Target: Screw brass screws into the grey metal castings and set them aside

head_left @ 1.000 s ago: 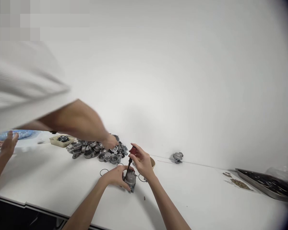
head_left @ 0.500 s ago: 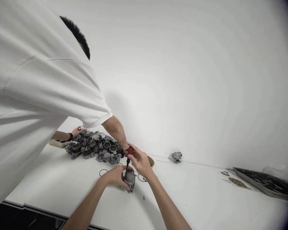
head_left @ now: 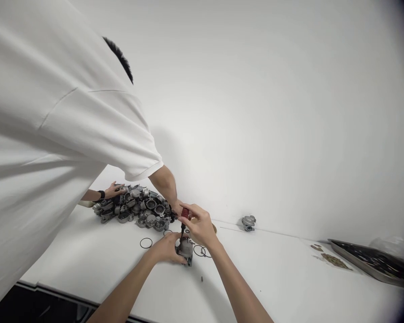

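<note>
My left hand [head_left: 169, 248] grips a grey metal carburetor [head_left: 186, 247] on the white table, thumb and fingers around its near and far sides. My right hand [head_left: 201, 225] is closed round the red handle of a screwdriver [head_left: 185, 212]. The screwdriver stands nearly upright, its dark shaft running down to the top of the carburetor; the tip's exact seat is hard to make out. Black rubber rings lie about, one ring [head_left: 146, 243] left of my left hand and another ring [head_left: 199, 250] right of the carburetor. A small screw [head_left: 202, 279] lies nearer me.
A co-worker in a white shirt [head_left: 70, 112] leans in from the left, hands at a heap of carburetor parts [head_left: 134, 208]. One carburetor [head_left: 248, 222] stands by the wall. Far right are small brass-coloured pieces [head_left: 335, 261] and a tray [head_left: 366, 264] of dark parts.
The co-worker has leaned right, and their left hand has moved right over the heap. My hands, the carburetor and the screwdriver have shifted slightly right in view.
</note>
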A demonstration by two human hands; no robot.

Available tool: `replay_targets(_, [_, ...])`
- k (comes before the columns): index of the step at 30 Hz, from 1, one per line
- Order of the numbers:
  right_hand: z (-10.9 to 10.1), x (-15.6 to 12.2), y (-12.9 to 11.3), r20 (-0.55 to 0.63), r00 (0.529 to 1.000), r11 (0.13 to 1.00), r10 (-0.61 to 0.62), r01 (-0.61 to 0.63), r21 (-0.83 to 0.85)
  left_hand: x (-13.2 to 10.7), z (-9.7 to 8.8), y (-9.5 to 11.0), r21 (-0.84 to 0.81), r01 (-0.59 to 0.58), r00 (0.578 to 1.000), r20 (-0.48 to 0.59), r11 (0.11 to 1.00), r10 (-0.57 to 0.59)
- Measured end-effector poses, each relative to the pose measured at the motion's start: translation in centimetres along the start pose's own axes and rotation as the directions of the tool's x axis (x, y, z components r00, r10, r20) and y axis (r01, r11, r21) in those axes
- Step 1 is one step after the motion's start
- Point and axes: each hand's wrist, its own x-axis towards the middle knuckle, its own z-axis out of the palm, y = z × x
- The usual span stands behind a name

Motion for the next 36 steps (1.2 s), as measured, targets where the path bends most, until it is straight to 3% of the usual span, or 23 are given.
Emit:
replay_targets(4, [-0.4, -0.1, 0.0, 0.058, 0.998, 0.999, -0.026, 0.024, 0.038, 0.2, 0.4, -0.1, 0.001, 0.017, 0.999, -0.028, 1.0, -0.016])
replay_targets(10, [-0.7, 0.0, -0.2, 0.056, 0.997, 0.994, -0.058, 0.063, -0.092, -0.5, 0.2, 0.9, -0.012, 0.018, 0.999, -0.039, 1.0, -0.018])
replay_targets(17, [-0.5, -0.2, 0.3, 0.032, 0.999, 0.998, -0.01, 0.011, -0.057, -0.7, 0.0, 1.4, -0.018, 0.037, 0.999, -0.025, 0.999, -0.037])
replay_targets(21, [-0.4, -0.3, 0.9, -0.056, 0.997, 0.996, 0.061, -0.064, -0.069, -0.7, 0.0, 1.3, -0.028, 0.029, 0.999, -0.023, 0.999, -0.029])
replay_targets(26, [-0.2, -0.7, 1.3, -0.021, 0.996, 0.982, 0.082, -0.077, 0.171, -0.9, -0.1, 1.3, -0.027, 0.059, 0.998, -0.019, 0.998, -0.06])
replay_targets(29, [-0.2, -0.7, 1.2, -0.043, 0.996, 0.983, 0.084, -0.076, 0.168, -1.0, -0.2, 1.3, -0.009, 0.095, 0.995, -0.016, 0.995, -0.095])
replay_targets(33, [-0.4, -0.5, 1.0, 0.031, 0.997, 0.962, 0.069, -0.075, 0.262, -1.1, -0.3, 1.5, -0.011, 0.083, 0.996, -0.011, 0.996, -0.084])
replay_targets(36, [-0.8, -0.3, 0.7, -0.021, 0.998, 0.991, 0.056, -0.053, 0.121, -1.0, -0.2, 1.4, -0.013, 0.047, 0.999, -0.015, 0.999, -0.048])
